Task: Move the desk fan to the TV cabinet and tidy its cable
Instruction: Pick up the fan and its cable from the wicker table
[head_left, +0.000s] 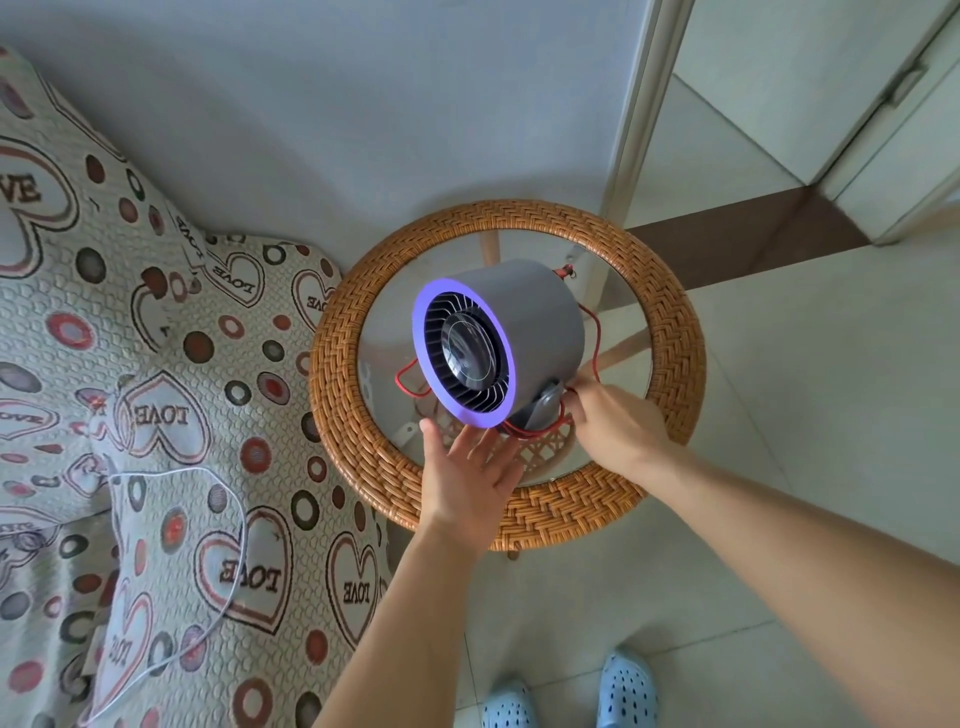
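Note:
A grey drum-shaped desk fan with a purple front ring stands tilted on a round wicker side table with a glass top. A thin red cable loops around the fan's back and under its base. My left hand is spread flat, fingers straight, just below the fan's front rim, fingertips near or touching it. My right hand reaches in beside the fan's stand, and its fingertips pinch the red cable there.
A sofa with a heart-patterned cover fills the left; a thin white cable lies on it. A white door frame rises behind the table. Tiled floor spreads to the right. Blue slippers show at the bottom.

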